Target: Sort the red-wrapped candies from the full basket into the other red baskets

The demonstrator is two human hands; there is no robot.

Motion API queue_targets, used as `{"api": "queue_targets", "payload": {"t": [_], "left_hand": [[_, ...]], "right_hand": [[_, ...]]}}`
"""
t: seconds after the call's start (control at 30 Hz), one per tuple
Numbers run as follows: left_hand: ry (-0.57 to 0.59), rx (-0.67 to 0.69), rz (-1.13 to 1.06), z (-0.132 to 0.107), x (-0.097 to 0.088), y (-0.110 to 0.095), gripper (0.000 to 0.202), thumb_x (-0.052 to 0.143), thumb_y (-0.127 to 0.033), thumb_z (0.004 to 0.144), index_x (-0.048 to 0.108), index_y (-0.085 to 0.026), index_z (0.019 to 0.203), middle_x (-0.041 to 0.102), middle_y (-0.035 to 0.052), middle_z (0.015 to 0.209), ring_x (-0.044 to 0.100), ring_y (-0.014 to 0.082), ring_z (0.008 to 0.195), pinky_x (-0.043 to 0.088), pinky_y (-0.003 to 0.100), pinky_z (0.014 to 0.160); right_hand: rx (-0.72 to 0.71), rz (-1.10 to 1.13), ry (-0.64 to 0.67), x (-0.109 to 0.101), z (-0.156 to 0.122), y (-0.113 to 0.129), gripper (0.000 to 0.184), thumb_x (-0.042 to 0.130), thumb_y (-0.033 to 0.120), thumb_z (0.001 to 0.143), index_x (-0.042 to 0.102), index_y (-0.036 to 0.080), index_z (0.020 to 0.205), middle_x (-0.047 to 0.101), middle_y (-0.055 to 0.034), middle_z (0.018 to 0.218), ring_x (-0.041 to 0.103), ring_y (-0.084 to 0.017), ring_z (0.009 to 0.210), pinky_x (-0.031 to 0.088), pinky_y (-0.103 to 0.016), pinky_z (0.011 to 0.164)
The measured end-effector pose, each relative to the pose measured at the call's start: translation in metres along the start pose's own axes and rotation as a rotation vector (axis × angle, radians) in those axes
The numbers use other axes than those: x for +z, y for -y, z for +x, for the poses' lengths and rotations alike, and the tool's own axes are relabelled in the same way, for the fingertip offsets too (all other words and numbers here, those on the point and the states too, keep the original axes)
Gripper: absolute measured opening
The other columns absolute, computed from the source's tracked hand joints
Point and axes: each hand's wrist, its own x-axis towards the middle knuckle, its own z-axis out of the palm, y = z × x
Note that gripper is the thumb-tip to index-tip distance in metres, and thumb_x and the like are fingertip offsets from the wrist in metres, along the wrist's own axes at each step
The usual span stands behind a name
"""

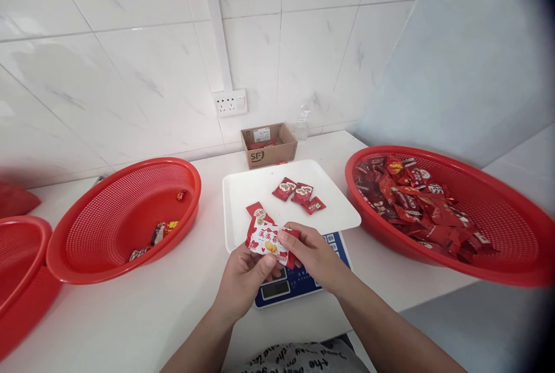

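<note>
My left hand (243, 281) and my right hand (317, 254) are both closed on a red-and-white snack packet (267, 238), printed with hearts and yellow pieces. They hold it over the front of a digital scale (299, 283). Behind it, a red packet (256, 211) shows only in part; whether it is held or lies on the scale I cannot tell. Several small dark red packets (302, 192) rest farther back on the scale's white tray (243, 185).
To the right, a large red basket (515, 211) holds many red wrapped snacks (416, 199). A red basket (108, 205) on the left has a few packets inside, with another red basket (26, 286) beside it. Behind the scale stand a cardboard box (271, 156) and a clear bottle (303, 121).
</note>
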Motion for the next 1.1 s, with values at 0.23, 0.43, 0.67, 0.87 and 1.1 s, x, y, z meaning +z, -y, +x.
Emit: {"api": "queue_targets", "payload": {"t": [0.23, 0.43, 0.67, 0.87, 1.1], "left_hand": [[-0.014, -0.033, -0.047, 0.003, -0.001, -0.001, 0.041, 0.046, -0.051, 0.085, 0.06, -0.014, 0.074, 0.065, 0.0038, 0.066, 0.057, 0.0137, 0.059, 0.045, 0.025, 0.056], [0.003, -0.026, 0.021, 0.004, 0.001, 0.0, 0.037, 0.05, -0.049, 0.084, 0.058, -0.014, 0.074, 0.062, 0.0018, 0.063, 0.055, 0.0125, 0.058, 0.044, 0.024, 0.056], [0.026, -0.067, -0.01, 0.005, 0.002, 0.0, 0.036, 0.054, -0.049, 0.081, 0.058, -0.014, 0.072, 0.061, 0.0016, 0.059, 0.054, 0.0124, 0.055, 0.043, 0.024, 0.054], [0.036, -0.042, -0.07, 0.004, 0.006, 0.0, 0.036, 0.055, -0.049, 0.081, 0.06, -0.014, 0.071, 0.063, 0.0034, 0.06, 0.056, 0.0143, 0.058, 0.046, 0.027, 0.06], [0.023, -0.045, -0.096, 0.004, 0.008, -0.001, 0.035, 0.055, -0.048, 0.081, 0.06, -0.014, 0.073, 0.064, 0.0036, 0.061, 0.057, 0.0148, 0.059, 0.046, 0.027, 0.061]], "right_hand": [[-0.03, -0.008, 0.015, -0.002, 0.001, 0.004, 0.035, 0.047, 0.05, 0.086, 0.048, 0.02, 0.067, 0.052, 0.0043, 0.056, 0.046, -0.009, 0.05, 0.038, -0.024, 0.053], [-0.048, 0.085, 0.128, -0.001, 0.002, 0.002, 0.032, 0.044, 0.047, 0.088, 0.05, 0.02, 0.072, 0.059, 0.0019, 0.061, 0.057, -0.014, 0.059, 0.045, -0.028, 0.063], [-0.032, 0.079, 0.124, -0.003, 0.0, -0.001, 0.033, 0.045, 0.05, 0.087, 0.049, 0.02, 0.072, 0.062, 0.0011, 0.061, 0.061, -0.015, 0.061, 0.046, -0.029, 0.063], [-0.033, 0.142, 0.127, 0.0, 0.0, 0.005, 0.034, 0.048, 0.05, 0.085, 0.048, 0.021, 0.068, 0.059, 0.0028, 0.055, 0.058, -0.013, 0.053, 0.042, -0.026, 0.053], [-0.016, 0.229, 0.144, 0.002, 0.001, 0.001, 0.035, 0.048, 0.051, 0.085, 0.049, 0.02, 0.068, 0.059, 0.0022, 0.053, 0.056, -0.013, 0.051, 0.039, -0.025, 0.051]]}}
